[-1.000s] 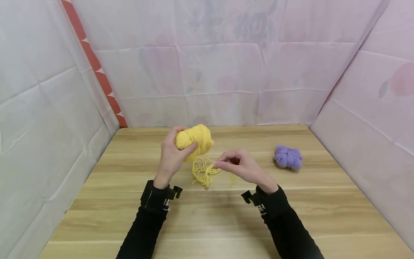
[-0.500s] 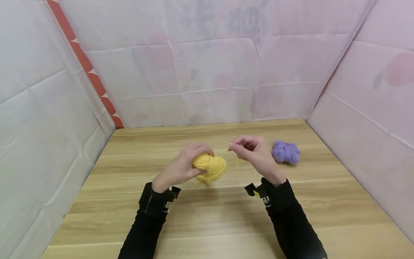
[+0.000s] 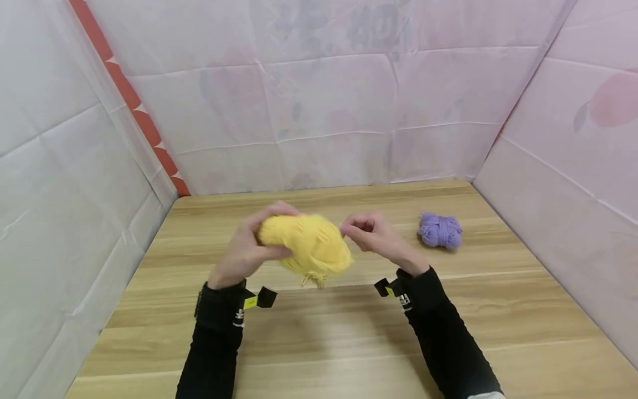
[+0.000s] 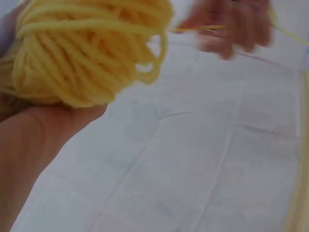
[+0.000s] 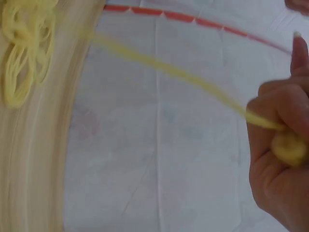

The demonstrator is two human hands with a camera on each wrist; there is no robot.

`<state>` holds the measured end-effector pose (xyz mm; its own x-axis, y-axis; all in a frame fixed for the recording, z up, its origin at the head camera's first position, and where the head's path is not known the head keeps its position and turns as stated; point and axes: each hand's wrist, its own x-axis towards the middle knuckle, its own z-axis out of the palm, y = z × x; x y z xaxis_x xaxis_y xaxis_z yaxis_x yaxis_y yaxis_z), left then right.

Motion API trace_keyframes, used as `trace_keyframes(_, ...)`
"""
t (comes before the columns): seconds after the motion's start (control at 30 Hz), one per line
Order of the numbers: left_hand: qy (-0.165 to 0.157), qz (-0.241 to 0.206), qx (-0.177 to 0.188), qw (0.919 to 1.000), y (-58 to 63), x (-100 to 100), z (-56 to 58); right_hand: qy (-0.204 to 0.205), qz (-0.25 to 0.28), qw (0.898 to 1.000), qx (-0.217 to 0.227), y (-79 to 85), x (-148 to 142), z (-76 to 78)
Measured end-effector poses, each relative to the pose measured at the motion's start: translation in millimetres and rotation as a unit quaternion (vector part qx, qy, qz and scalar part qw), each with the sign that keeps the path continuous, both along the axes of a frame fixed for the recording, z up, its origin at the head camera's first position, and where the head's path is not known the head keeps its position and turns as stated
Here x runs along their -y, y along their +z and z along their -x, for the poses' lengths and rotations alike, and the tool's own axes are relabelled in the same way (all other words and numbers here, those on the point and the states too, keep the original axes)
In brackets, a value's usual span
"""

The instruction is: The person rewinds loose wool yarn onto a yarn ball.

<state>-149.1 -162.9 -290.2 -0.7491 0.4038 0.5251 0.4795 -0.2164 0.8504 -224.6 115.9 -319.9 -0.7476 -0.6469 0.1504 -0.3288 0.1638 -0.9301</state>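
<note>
Above the table, my left hand [image 3: 241, 252] grips a yellow ball of yarn [image 3: 309, 244], thumb on the near side and fingers over the far side. Beside the ball's right end, my right hand [image 3: 379, 239] pinches a yellow strand between curled fingers. In the left wrist view a short strand [image 4: 198, 29] runs between the ball [image 4: 87, 53] and the blurred right hand. From the right hand's palm a strand [image 5: 178, 73] stretches toward a loose yellow tangle of yarn [image 5: 29, 48] on the table. The head view shows only the tangle's near edge [image 3: 314, 279]; the ball hides the rest.
A purple skein of yarn [image 3: 441, 231] lies on the wooden table [image 3: 448, 332], right of my right hand. White patterned sheets [image 3: 324, 111] hang along the back and both sides. Wrist-worn cameras sit on both dark sleeves.
The ball first dipped rightward over the loose yarn, then rose back left and toward the head camera. My right hand went right and slightly up, then came back left beside the ball.
</note>
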Motion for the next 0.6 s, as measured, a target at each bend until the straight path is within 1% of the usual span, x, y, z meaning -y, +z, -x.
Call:
trace_keyframes(0.03, -0.007, -0.064, 0.009, 0.9979, 0.8, 5.2, 0.3, 0.003, -0.01, 1.0, 0.014, -1.0, -4.4, 3.8)
trace_keyframes(0.07, -0.016, -0.128, 0.014, 0.9916, 1.6, 10.6, 0.5, 0.0, -0.022, 0.999, 0.025, -2.4, -9.5, 8.0)
trace_keyframes(0.1, -0.025, -0.188, 0.013, 0.9818, 2.5, 16.2, 0.6, -0.005, -0.03, 0.999, 0.034, -4.2, -15.1, 12.4)
trace_keyframes(0.13, -0.036, -0.244, 0.009, 0.9691, 3.8, 21.6, 0.6, -0.014, -0.038, 0.998, 0.042, -6.3, -21.3, 16.8)
trace_keyframes(0.17, -0.042, -0.289, 0.001, 0.9563, 5.0, 27.0, 0.7, -0.027, -0.046, 0.997, 0.05, -8.4, -27.7, 21.0)
trace_keyframes(0.23, -0.038, -0.353, -0.017, 0.9347, 7.9, 37.1, -0.1, -0.056, -0.054, 0.995, 0.058, -13.2, -41.6, 28.9)
trace_keyframes(0.3, -0.029, -0.389, -0.027, 0.9204, 10.2, 46.9, -1.7, -0.083, -0.06, 0.993, 0.066, -17.5, -55.5, 35.3)
trace_keyframes(0.37, -0.02, -0.422, -0.026, 0.9058, 11.8, 55.4, -3.3, -0.119, -0.074, 0.987, 0.074, -20.8, -69.3, 40.2)
trace_keyframes(0.47, -0.004, -0.47, -0.02, 0.8825, 12.9, 66.5, -5.2, -0.181, -0.125, 0.974, 0.058, -24.8, -90.7, 45.0)
trace_keyframes(0.53, 0.015, -0.492, -0.013, 0.8704, 13.5, 71.6, -5.8, -0.225, -0.167, 0.959, 0.031, -27.7, -104.3, 47.3)
trace_keyframes(0.57, 0.027, -0.497, -0.007, 0.8674, 13.6, 73.1, -5.8, -0.246, -0.198, 0.949, 0.009, -29.1, -110.9, 48.0)
trace_keyframes(0.6, 0.042, -0.494, -0.002, 0.8684, 13.9, 73.8, -5.6, -0.266, -0.229, 0.936, -0.01, -30.6, -116.8, 48.4)
